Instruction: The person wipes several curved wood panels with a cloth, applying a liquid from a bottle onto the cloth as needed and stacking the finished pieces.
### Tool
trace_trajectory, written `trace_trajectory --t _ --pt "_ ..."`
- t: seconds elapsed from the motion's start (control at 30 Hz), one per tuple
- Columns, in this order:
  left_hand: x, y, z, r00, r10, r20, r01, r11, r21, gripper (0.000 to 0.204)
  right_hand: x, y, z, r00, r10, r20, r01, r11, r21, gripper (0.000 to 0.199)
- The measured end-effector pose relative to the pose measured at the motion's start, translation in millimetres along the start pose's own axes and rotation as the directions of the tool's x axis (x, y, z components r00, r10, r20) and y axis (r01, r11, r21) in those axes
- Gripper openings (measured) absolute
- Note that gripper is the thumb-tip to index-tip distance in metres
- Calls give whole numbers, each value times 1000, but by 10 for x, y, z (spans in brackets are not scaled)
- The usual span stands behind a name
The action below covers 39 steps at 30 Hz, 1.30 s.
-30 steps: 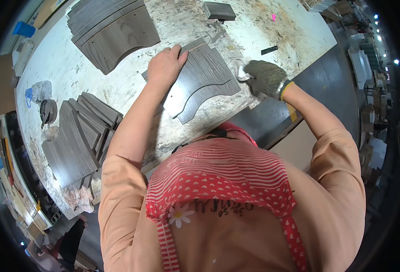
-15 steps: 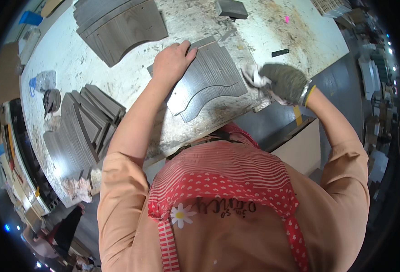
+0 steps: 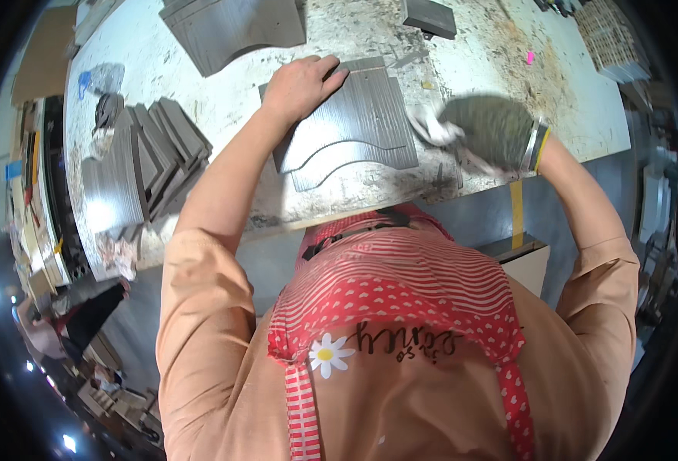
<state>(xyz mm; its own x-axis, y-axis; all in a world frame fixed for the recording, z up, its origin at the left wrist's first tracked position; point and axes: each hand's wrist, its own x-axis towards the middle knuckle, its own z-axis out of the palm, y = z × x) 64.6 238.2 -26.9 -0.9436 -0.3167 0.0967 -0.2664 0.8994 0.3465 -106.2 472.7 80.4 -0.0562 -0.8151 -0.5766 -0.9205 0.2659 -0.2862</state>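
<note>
My bare left hand (image 3: 302, 86) lies with its fingers stretched over the upper left part of a grey wood-grain panel (image 3: 354, 115), pressing it flat to the worktable. A curved line runs across that panel's near part, above a wavy near edge. Just right of the panel, my right hand (image 3: 492, 132) wears a dark green glove with a yellow cuff edge and is closed around a crumpled white cloth (image 3: 433, 127). The glove is smeared by motion, and the fingers are partly hidden. The cloth sits close to the panel's right edge; I cannot tell whether they touch.
The white worktable (image 3: 243, 203) is stained. Several grey panels (image 3: 116, 184) lean together at the left, near a clear plastic bag (image 3: 107, 78). A stack of curved grey panels (image 3: 235, 31) lies at the back, with a dark grey block (image 3: 429, 18) to its right. A cardboard box (image 3: 525, 265) stands below the table edge.
The whole view has shifted, so the table appears slightly turned. My left hand stays on the panel. My right hand, still with the cloth, remains at the panel's right side and is more blurred.
</note>
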Motion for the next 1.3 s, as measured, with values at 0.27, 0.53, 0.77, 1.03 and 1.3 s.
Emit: trace_trajectory --t 0.27,0.53,0.77,1.03,1.3 --pt "36 -30 0 999 -23 24 22 998 67 33 532 -419 260 758 -544 -361 483 839 -249 17" --pt "19 271 -546 996 5 -92 -8 999 -40 40 -271 408 76 933 215 -287 -77 902 424 29" --pt "-917 1195 -816 925 377 48 -370 865 337 22 -171 1113 278 769 242 -591 163 820 548 40" --pt "-1498 1052 37 968 242 -65 -225 954 200 32 159 -416 444 706 -511 -491 455 858 -239 20" --pt "-1596 975 224 970 193 -149 -172 975 142 37 645 47 218 679 -356 -643 253 935 -250 26"
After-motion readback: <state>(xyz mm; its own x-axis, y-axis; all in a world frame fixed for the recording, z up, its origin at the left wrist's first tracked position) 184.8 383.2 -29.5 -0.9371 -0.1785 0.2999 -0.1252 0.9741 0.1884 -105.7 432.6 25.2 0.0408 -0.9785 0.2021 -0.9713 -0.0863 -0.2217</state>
